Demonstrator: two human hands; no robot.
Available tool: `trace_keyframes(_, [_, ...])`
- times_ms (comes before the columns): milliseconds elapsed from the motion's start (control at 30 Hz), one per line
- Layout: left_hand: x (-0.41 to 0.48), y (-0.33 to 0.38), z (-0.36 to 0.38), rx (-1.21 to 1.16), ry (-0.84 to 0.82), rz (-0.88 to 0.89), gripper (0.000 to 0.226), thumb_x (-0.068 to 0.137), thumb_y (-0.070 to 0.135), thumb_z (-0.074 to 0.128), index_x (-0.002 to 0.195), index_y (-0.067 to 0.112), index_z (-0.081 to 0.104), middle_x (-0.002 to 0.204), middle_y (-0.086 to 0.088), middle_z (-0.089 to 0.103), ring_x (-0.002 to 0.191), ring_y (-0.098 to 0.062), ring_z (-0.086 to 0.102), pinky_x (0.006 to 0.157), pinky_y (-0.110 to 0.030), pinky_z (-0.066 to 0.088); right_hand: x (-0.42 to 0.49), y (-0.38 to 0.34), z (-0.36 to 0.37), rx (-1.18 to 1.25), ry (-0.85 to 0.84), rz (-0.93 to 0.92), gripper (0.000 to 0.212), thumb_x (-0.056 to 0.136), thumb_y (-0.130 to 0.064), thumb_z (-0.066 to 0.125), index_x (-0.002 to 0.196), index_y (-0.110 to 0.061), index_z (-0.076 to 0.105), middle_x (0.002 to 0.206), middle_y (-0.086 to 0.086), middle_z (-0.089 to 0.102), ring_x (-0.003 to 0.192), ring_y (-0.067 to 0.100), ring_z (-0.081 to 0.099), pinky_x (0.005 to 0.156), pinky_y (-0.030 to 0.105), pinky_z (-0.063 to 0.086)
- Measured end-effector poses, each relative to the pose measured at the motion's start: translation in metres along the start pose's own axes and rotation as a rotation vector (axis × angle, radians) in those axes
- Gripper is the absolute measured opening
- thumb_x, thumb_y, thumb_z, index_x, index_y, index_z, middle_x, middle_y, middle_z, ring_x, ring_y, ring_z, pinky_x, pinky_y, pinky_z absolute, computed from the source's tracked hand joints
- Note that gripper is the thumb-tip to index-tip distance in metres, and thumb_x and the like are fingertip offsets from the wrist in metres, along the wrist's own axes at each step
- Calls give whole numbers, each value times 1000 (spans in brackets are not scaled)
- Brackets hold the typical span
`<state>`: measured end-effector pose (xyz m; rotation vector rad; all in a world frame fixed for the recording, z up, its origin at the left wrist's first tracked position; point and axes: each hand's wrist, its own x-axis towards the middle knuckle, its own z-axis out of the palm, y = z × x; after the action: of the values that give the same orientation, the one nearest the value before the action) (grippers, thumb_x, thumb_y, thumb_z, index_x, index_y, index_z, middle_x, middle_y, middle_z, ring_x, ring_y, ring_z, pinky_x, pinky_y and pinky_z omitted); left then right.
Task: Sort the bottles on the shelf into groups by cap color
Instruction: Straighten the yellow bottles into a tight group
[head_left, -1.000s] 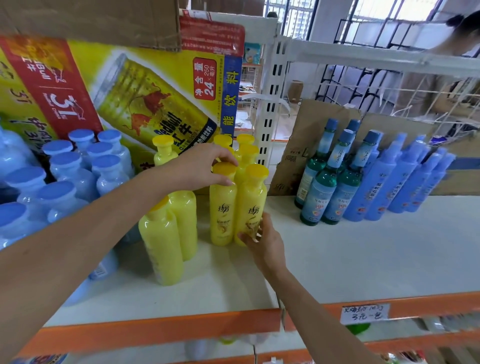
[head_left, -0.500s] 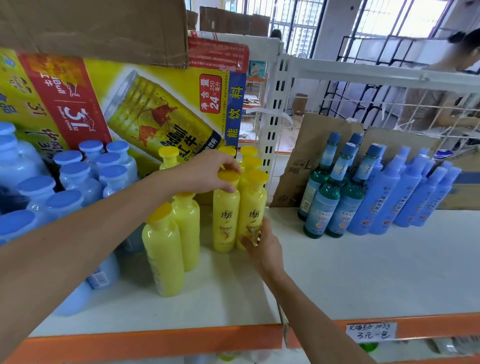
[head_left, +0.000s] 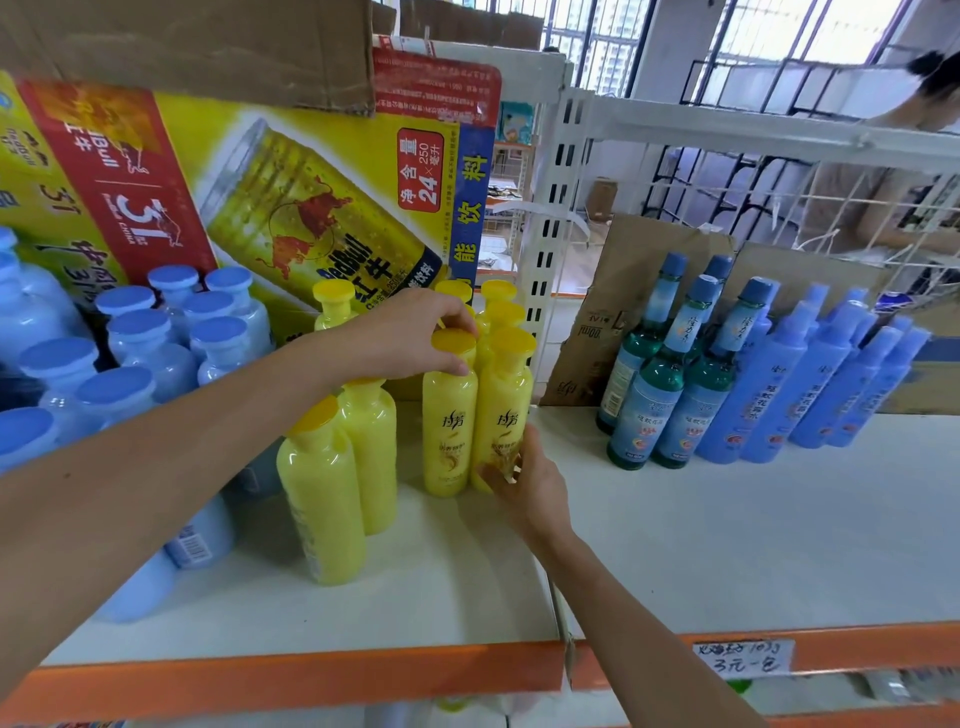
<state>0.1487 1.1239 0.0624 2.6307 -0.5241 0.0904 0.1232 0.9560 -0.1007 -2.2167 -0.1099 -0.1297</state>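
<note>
Head view gives me a white shelf (head_left: 727, 545) with an orange front edge across the lower frame. A yellow drink carton (head_left: 291, 208) fills the upper left. Blue-capped bottles (head_left: 140, 332) crowd the left edge below it. Yellow bottles (head_left: 332, 493) with yellow caps stand at centre frame, some near the front and others back by the carton. Blue spray bottles (head_left: 769, 395) lean together at right, with green bottles (head_left: 660, 395) just beside them toward centre, in front of a cardboard sheet (head_left: 623, 312).

My left hand (head_left: 410, 338) reaches in from the left, and its thumb and fingers pinch the cap of the left labelled bottle (head_left: 449, 431), which stands upright at centre. My right hand (head_left: 530, 483) comes up from the lower middle, its fingers curled round the base of the right labelled bottle (head_left: 501, 410), which touches its neighbour.

Another person (head_left: 883, 171) stands behind the wire rack at upper right. A handwritten price tag (head_left: 743, 662) is on the orange edge at lower right.
</note>
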Motion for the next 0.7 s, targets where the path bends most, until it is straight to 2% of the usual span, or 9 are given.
trace_keyframes(200, [1,-3,0,-46,-8,2,43,75,28,73,114,23,57,122,0,54,97,-10,45,83,-25,38,0,0,2,1,-14,-3,68,79,-37,69,132,-24,30,119,-3,61,103,21,61,83,38,51])
trace_keyframes(333, [0,-4,0,-71,-36,-11,52,71,29,77,118,27,54,125,2,53,105,-12,48,89,-26,39,-5,-3,5,63,-7,-8,77,74,-42,73,133,-27,26,118,-13,56,105,15,58,80,29,44])
trace_keyframes(433, [-1,-3,2,49,-50,-8,61,69,28,79,123,29,50,129,4,49,107,-11,44,87,-24,35,-7,-7,7,130,1,7,82,71,-42,75,134,-31,24,113,-19,52,104,13,57,78,26,40])
trace_keyframes(533, [0,-1,4,155,-68,12,63,68,24,79,122,29,48,130,5,45,118,-15,42,89,-26,34,-8,-9,9,150,16,29,88,68,-42,77,135,-33,22,115,-15,54,104,15,56,79,26,40])
trace_keyframes(700, [0,-1,3,154,-63,26,60,68,22,79,118,28,48,128,4,46,117,-15,42,90,-27,36,-8,-10,11,128,34,40,89,67,-44,77,136,-31,21,121,-8,57,107,20,57,82,32,45])
